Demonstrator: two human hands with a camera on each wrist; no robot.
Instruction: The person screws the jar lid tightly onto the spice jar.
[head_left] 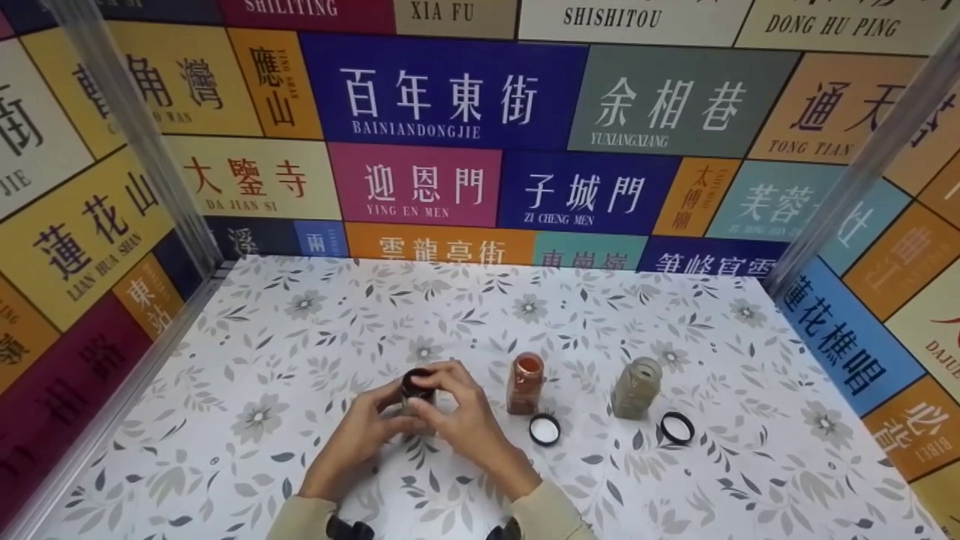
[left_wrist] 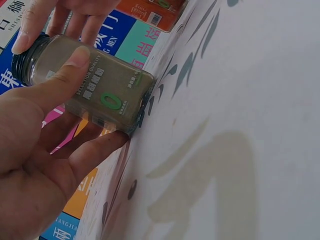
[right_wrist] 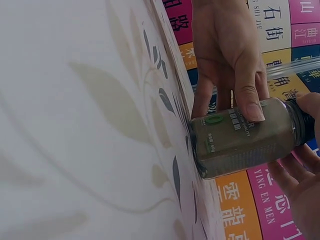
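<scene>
A clear seasoning jar (left_wrist: 117,82) of grey-brown powder stands upright on the table between both hands. A green 0 shows on its label. My left hand (head_left: 365,429) grips the jar's body, its thumb (left_wrist: 70,70) along one side. A dark screw lid (left_wrist: 21,65) is on the jar's mouth. My right hand (head_left: 466,417) pinches this lid from above with thumb and fingers. In the right wrist view, the right hand (right_wrist: 306,200) reaches in from the right edge and the jar's base touches the tabletop.
Right of the hands stands an uncapped jar of orange-red powder (head_left: 524,388), a black cap (head_left: 544,430) with a white inside next to it. Farther right are an uncapped jar of greenish-grey powder (head_left: 636,390) and a black ring-shaped cap (head_left: 677,427). Sign-printed walls surround the floral-covered table (head_left: 360,307).
</scene>
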